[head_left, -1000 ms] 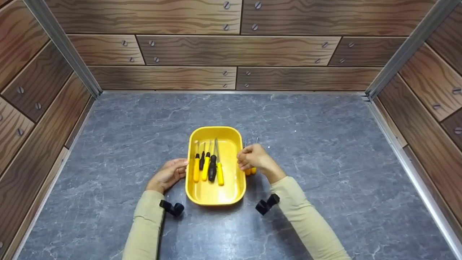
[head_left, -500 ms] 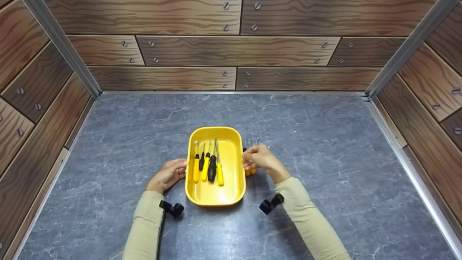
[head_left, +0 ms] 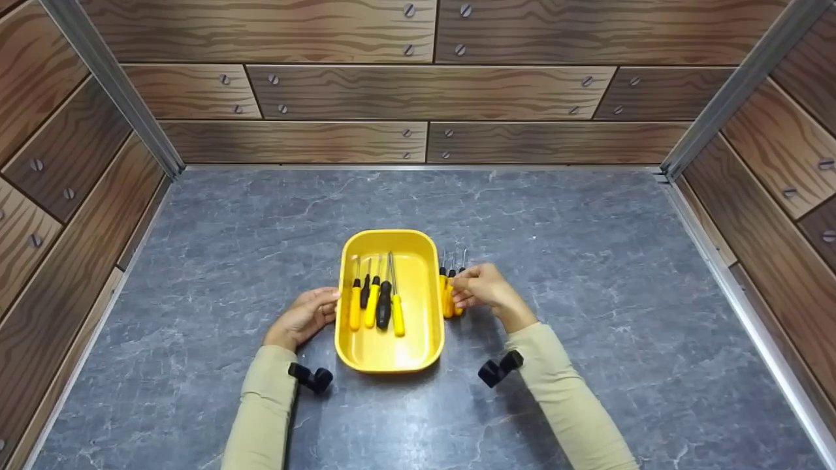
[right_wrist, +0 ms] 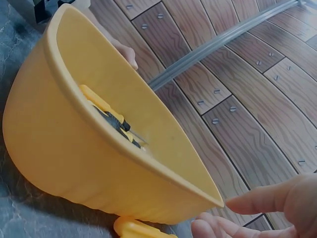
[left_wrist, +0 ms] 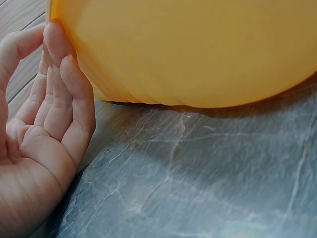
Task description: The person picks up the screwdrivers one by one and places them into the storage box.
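A yellow bin [head_left: 392,356] stands upright on the table. Inside lie several screwdrivers, among them a thick black-handled screwdriver [head_left: 384,307] and a slim yellow-handled screwdriver [head_left: 398,316]. My left hand [head_left: 304,316] touches the bin's left wall from outside, its fingertips at the rim; the left wrist view shows the fingers loosely bent. Against the right wall, three screwdrivers [head_left: 447,300] with orange-yellow handles lie outside, one partly covered by my right hand [head_left: 484,290]. The right wrist view shows that hand's thumb [right_wrist: 262,198] and fingers apart, nothing visible between them.
Grey marbled tabletop [head_left: 261,222] surrounds the bin. Wood-patterned panels [head_left: 424,91] stand at the back and both sides, with metal rails along their corners. A black wrist camera [head_left: 499,369] hangs near each forearm.
My right hand has moved right, away from the bin's right rim, uncovering more of the screwdrivers outside. The left hand, bin and its contents have stayed in place.
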Demonstrator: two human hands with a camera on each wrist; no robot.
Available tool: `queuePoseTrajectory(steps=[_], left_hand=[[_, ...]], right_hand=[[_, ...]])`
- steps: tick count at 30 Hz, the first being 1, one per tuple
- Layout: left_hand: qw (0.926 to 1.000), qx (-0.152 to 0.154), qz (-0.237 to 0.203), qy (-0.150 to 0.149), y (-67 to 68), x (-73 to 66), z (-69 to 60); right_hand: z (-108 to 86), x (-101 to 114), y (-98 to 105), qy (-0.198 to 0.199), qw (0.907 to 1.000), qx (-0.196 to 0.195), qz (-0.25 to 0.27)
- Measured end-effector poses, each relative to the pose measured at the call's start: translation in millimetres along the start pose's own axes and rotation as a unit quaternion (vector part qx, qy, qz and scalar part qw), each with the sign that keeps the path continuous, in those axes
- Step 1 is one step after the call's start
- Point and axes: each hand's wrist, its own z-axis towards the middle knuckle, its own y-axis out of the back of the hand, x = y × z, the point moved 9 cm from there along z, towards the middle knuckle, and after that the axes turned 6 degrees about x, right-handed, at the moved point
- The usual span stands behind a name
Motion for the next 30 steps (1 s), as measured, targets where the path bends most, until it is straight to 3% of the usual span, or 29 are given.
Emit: queuePoseTrajectory(steps=[6, 30], left_hand=[[0.9999, 0.01, 0.001, 0.001, -0.3, 0.3, 0.4], [1.0, -0.001, 0.005, 0.002, 2.0, 0.7, 0.9]], right_hand=[[2.4, -4.6, 4.7, -0.009, 0.9999, -0.012, -0.007], [10.3, -29.1, 23.5, -0.051, 0.9979, -0.039, -0.01]])
